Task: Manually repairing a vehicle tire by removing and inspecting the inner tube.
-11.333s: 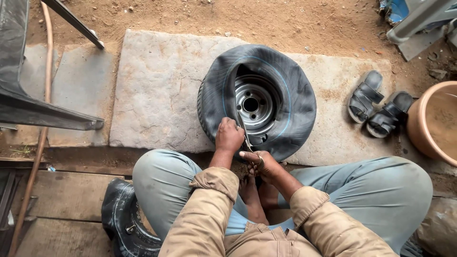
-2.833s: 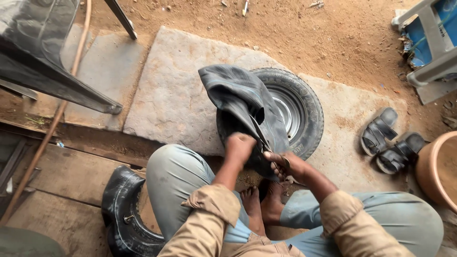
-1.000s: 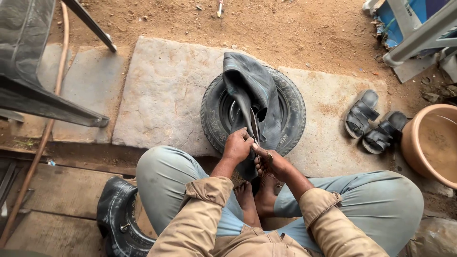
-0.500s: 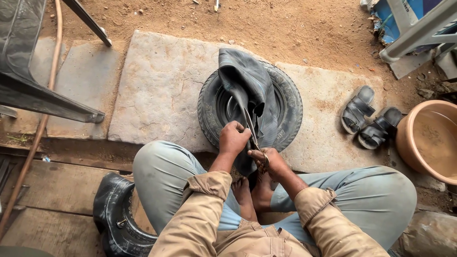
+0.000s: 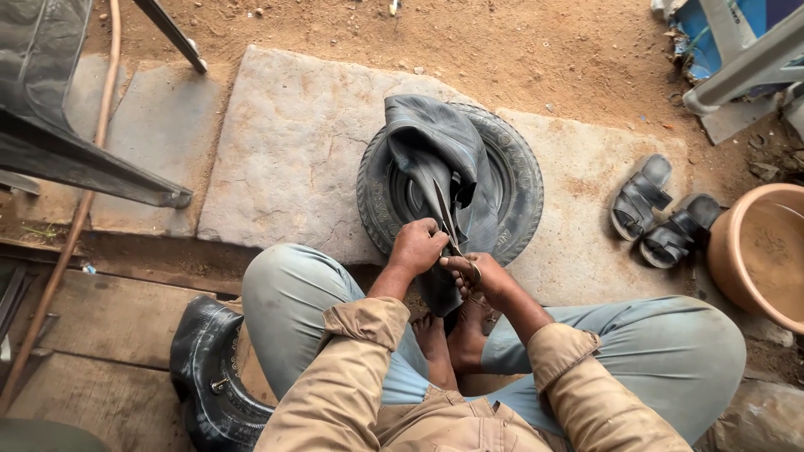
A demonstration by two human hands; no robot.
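A small black tyre [image 5: 519, 176] on its wheel lies flat on a stone slab [image 5: 285, 151] in front of me. A dark grey inner tube [image 5: 431, 142] is draped limp over the tyre and hangs down toward my feet. My left hand [image 5: 416, 245] pinches the tube's near edge. My right hand [image 5: 481, 276] grips a pair of scissors [image 5: 445, 219], whose blades point up along the rubber. I sit with knees spread and my bare feet together under the hands.
A pair of black sandals [image 5: 662, 218] lies right of the tyre, next to a terracotta basin [image 5: 758, 251]. Another black tube or tyre [image 5: 205, 377] rests by my left knee. A dark chair frame [image 5: 75, 151] and a hose [image 5: 75, 218] stand at left.
The tube, earlier seated in the tyre, now lies pulled out over it. Over the last second my hands and the scissors stay at the tube's near edge; only the camera shifts slightly.
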